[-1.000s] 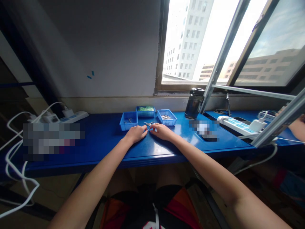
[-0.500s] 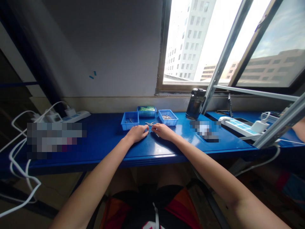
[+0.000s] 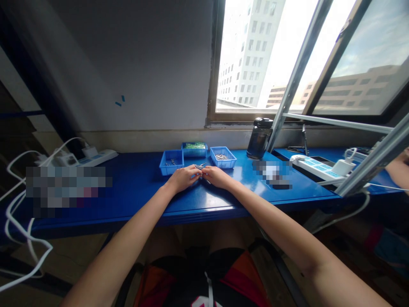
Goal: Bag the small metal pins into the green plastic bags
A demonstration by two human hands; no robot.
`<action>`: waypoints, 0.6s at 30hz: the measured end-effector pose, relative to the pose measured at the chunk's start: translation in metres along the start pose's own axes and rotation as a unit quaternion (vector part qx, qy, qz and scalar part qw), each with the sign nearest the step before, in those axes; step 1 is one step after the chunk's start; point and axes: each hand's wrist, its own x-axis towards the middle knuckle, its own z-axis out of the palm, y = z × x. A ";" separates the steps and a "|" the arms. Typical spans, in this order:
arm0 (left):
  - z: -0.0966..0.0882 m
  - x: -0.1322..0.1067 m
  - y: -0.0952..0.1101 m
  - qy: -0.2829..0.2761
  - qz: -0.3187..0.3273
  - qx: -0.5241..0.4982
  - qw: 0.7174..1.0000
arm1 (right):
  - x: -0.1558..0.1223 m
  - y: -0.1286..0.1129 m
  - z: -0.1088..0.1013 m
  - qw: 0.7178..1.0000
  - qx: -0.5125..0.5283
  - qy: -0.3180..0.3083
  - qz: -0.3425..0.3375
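Note:
My left hand and my right hand meet over the blue table, fingertips almost touching. Both are closed in a pinch around something small that I cannot make out. Just beyond the fingertips lie a few thin metal pieces, partly covered by the hands. Behind my left hand stands a blue tray with a few dark metal pieces. To the right, another blue tray holds many small metal pieces. Between them, farther back, a third blue tray contains green packets.
A dark bottle stands by the metal frame at the right. White power strips lie on both sides, with loose white cables at the left. Blurred-out items lie at both sides. Another person's arm shows at the far right.
My fingertips have come closer together, and the left fingers have shifted toward the metal pieces. The whole view has turned slightly to the right. The trays stand as before.

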 end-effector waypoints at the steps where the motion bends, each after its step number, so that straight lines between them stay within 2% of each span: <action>1: 0.000 0.000 0.000 -0.001 -0.002 -0.004 1.000 | 0.000 0.000 0.000 1.000 0.003 0.001 -0.001; 6: 0.000 0.000 0.003 -0.003 -0.024 -0.012 1.000 | 0.000 -0.001 0.000 1.000 0.021 0.006 0.012; 12: 0.002 0.002 -0.002 -0.015 -0.073 0.024 0.997 | -0.001 -0.006 -0.005 0.999 0.033 0.002 0.042; 18: 0.004 0.002 -0.006 -0.028 -0.071 0.035 0.996 | -0.002 -0.010 -0.008 0.998 0.043 -0.002 0.042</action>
